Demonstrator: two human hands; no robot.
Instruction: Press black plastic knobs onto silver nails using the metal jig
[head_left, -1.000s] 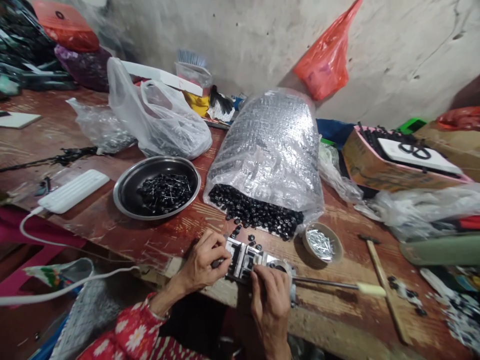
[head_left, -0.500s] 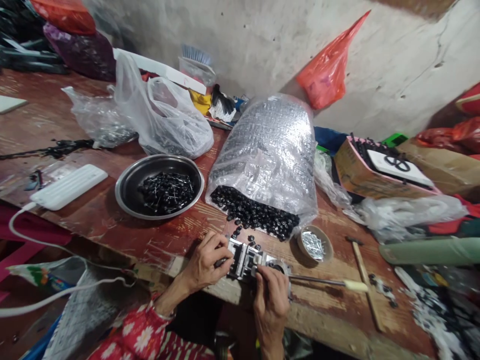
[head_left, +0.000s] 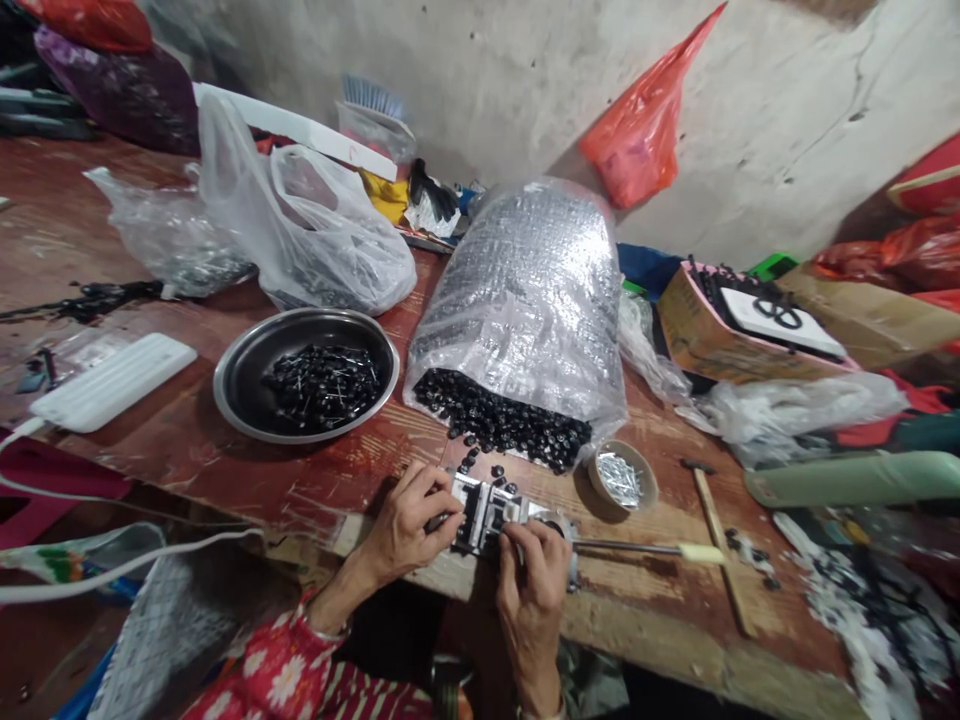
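A small metal jig (head_left: 484,512) is at the table's front edge, with a rod ending in a pale handle (head_left: 701,553) on its right. My left hand (head_left: 412,520) is at the jig's left end, fingers closed round a small dark piece. At the jig's right part is my right hand (head_left: 534,580), its fingers pinched on something too small to make out. Behind the jig, black round parts (head_left: 510,425) spill from a large clear bag (head_left: 532,280). A round cup (head_left: 649,490) of metal pins stands to the right.
A steel bowl (head_left: 225,400) with black parts and pins sits at the left, near a white power strip (head_left: 116,382). A hammer (head_left: 720,550) lies right of the jig. Plastic bags (head_left: 337,240) and a cardboard box (head_left: 690,335) stand farther back.
The view has shifted slightly, so the table and its objects appear a little farther left. Both hands stay at the jig, the right hand's fingers slightly more curled at its near side.
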